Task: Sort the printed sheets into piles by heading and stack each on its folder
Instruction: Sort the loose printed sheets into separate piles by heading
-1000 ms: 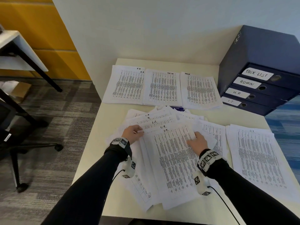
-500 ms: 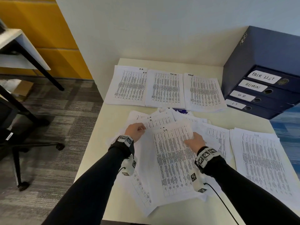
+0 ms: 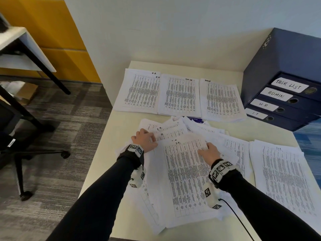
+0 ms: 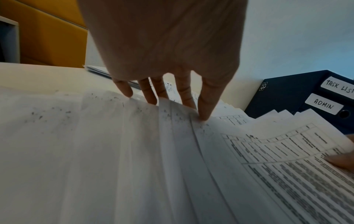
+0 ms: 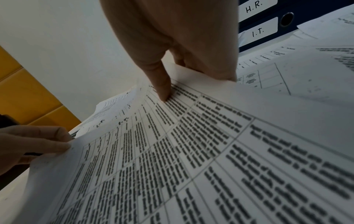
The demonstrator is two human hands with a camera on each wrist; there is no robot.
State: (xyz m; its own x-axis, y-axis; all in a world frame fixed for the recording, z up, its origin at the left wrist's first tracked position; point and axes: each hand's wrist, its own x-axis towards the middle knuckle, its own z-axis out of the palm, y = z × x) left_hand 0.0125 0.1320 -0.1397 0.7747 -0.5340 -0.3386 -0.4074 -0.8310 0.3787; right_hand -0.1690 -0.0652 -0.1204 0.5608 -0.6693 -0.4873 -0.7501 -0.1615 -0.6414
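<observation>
A loose heap of printed sheets (image 3: 175, 131) lies fanned on the middle of the desk. Its top sheet (image 3: 187, 174), headed I.T., is held by both hands. My left hand (image 3: 144, 140) curls over the sheet's left edge (image 5: 76, 151), with its fingertips (image 4: 205, 116) on the fanned edges. My right hand (image 3: 208, 152) pinches the right edge, thumb (image 5: 162, 91) on top and fingers under. Sorted piles lie along the back: H.R. (image 3: 139, 91), Task List (image 3: 180, 96), Admin (image 3: 220, 100). An I.T. pile (image 3: 284, 180) lies at the right. Four dark blue folders (image 3: 284, 54) are stacked at the far right.
The folders' spine labels read TASK LIST, ADMIN, HR and IT. A small blue card (image 3: 196, 120) peeks out behind the heap. The desk's left edge (image 3: 111, 136) drops to carpet, where an office chair (image 3: 17, 153) stands. A white wall runs behind the desk.
The fanned I.T. sheets have drawn closer together under the top sheet. My left hand has crept a little farther up the heap; my right hand stays at the sheet's right edge.
</observation>
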